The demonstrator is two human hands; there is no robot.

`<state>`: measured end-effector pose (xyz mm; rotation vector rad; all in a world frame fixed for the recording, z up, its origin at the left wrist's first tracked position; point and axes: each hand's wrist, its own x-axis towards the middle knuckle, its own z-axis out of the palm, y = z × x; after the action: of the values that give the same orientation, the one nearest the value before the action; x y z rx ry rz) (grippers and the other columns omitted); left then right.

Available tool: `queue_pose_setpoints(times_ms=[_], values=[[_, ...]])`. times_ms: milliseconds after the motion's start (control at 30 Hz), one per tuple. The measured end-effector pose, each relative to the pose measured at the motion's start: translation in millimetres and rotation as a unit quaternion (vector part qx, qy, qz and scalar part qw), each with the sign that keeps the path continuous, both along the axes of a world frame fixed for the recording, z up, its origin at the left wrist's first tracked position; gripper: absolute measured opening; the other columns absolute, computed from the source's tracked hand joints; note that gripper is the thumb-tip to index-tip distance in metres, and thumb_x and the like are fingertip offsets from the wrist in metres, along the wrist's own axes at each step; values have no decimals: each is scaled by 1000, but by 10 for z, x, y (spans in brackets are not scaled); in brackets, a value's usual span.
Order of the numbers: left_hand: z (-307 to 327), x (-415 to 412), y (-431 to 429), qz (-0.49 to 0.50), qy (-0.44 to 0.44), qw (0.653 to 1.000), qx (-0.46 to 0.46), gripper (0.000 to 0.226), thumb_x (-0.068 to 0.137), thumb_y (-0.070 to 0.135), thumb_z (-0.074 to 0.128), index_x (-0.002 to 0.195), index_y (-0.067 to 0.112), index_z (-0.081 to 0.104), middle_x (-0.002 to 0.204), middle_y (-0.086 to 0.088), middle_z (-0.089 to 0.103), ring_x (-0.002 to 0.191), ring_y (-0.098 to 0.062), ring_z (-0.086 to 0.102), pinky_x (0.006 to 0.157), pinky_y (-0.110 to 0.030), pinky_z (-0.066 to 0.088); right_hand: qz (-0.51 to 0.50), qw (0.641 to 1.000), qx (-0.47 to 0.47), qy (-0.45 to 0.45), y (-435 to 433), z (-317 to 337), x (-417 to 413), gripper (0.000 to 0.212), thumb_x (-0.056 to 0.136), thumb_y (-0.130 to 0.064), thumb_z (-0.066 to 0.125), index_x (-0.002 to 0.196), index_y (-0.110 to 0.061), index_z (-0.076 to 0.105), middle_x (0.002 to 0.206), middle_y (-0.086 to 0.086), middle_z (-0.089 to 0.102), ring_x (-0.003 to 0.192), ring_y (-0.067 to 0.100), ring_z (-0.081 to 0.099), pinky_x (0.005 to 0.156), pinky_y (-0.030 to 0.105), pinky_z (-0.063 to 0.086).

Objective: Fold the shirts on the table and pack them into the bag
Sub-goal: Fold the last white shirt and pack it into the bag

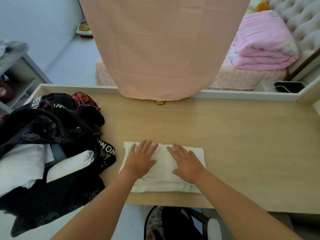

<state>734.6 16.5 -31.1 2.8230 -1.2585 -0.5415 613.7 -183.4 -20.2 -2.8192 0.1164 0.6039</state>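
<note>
White fabric, squared into a thick rectangle: a folded white shirt (164, 170) lies flat on the pale wood-grain tabletop (242, 135).

- Left hand (141, 159): released, fingers straight and spread, palm down on the left half of the shirt.
- Right hand (186, 161): the same, flat on the right half. Neither hand grips cloth, and both press.
- Black patterned fabric bag with white-lettered straps (52, 129): just left of the shirt, slumped and mouth open. One strap (106, 151) reaches almost to the shirt's left edge. Pale folded garments (69, 163) show inside, so some packing looks done.
- Beyond the shirt: a hanging sheet of peach-pink cloth (161, 49). Beyond and to the right: a folded pink quilt (263, 42) on a bed.
- No other loose shirt is visible around this one.

Step, as judged: the fold is finished and the hands are smoothing or flattening it.

The next move likely calls for sliding the fingers under both short ends of the shirt and lifting it level so the layers do not slip. It would then be carried left to the bag's mouth. The mouth sags and may need holding apart, and the stray strap should be kept out of the way.
</note>
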Motion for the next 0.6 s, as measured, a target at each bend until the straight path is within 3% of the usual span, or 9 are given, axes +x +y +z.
queue_pose_setpoints(times_ms=[100, 133, 200, 267, 367, 433, 467, 533, 600], values=[[-157, 19, 233, 23, 12, 995, 95, 81, 95, 68, 28, 156, 29, -9, 163, 5, -13, 151, -21, -10, 122, -45, 0, -67, 995, 30, 72, -214, -129, -112, 105, 90, -58, 57, 156, -23, -17, 164, -4, -18, 152, 15, -9, 123, 47, 4], [-193, 15, 280, 30, 8, 996, 87, 83, 92, 71, 28, 157, 29, -2, 163, 4, -7, 151, -22, -4, 122, -46, 3, -79, 993, 36, 77, -284, -160, -149, 109, 87, -63, 57, 157, -21, -15, 165, -4, -16, 152, 14, -8, 123, 43, 4], [-185, 26, 271, 43, -30, 998, 37, 79, 87, 71, 29, 151, 26, 29, 159, -1, 26, 145, -26, 25, 117, -47, 19, -76, 994, 28, 68, -364, -181, -155, 107, 85, -69, 53, 158, -21, -7, 166, -5, -9, 152, 13, -2, 123, 40, 5], [-177, 86, 206, 57, -68, 996, -4, 70, 86, 66, 22, 132, 23, 52, 139, -3, 51, 127, -26, 47, 106, -43, 33, -57, 998, -8, 38, -390, -173, -74, 94, 88, -72, 39, 159, -24, -1, 166, -2, 0, 152, 15, 5, 122, 41, 8], [-185, 143, 217, 45, -58, 997, 19, 75, 88, 63, 12, 145, 23, 41, 148, -7, 43, 135, -29, 40, 109, -44, 33, 5, 998, -61, 10, -413, -203, -8, 89, 81, -76, 13, 157, -34, -8, 166, 4, -1, 152, 20, 3, 121, 47, 6], [-240, 151, 298, 51, -64, 995, 54, 79, 88, 68, 11, 152, 26, 32, 148, -8, 42, 136, -31, 39, 109, -46, 33, 24, 998, -42, 30, -414, -276, -53, 83, 88, -72, 20, 155, -36, -13, 166, 2, -7, 153, 19, -4, 123, 46, 4], [-253, 159, 336, 62, -71, 993, 64, 79, 88, 70, 14, 149, 26, 37, 138, -8, 52, 125, -30, 48, 102, -45, 38, 21, 999, -38, 25, -414, -317, -78, 81, 92, -70, 24, 156, -35, -12, 166, 1, -4, 153, 18, -1, 123, 45, 6], [-257, 213, 399, 80, -87, 992, 40, 71, 86, 66, 25, 136, 23, 53, 110, -5, 61, 101, -27, 56, 89, -42, 39, 1, 998, -58, -26, -419, -350, -80, 75, 94, -65, 17, 159, -30, 3, 160, 2, 22, 146, 22, 22, 117, 43, 19], [-211, 312, 424, 59, -71, 996, 7, 55, 80, 49, 29, 115, 22, 63, 99, 0, 59, 92, -24, 55, 88, -40, 40, -16, 995, -76, -59, -447, -329, 0, 72, 91, -57, 5, 154, -28, 26, 138, 1, 46, 126, 23, 42, 107, 41, 29]])
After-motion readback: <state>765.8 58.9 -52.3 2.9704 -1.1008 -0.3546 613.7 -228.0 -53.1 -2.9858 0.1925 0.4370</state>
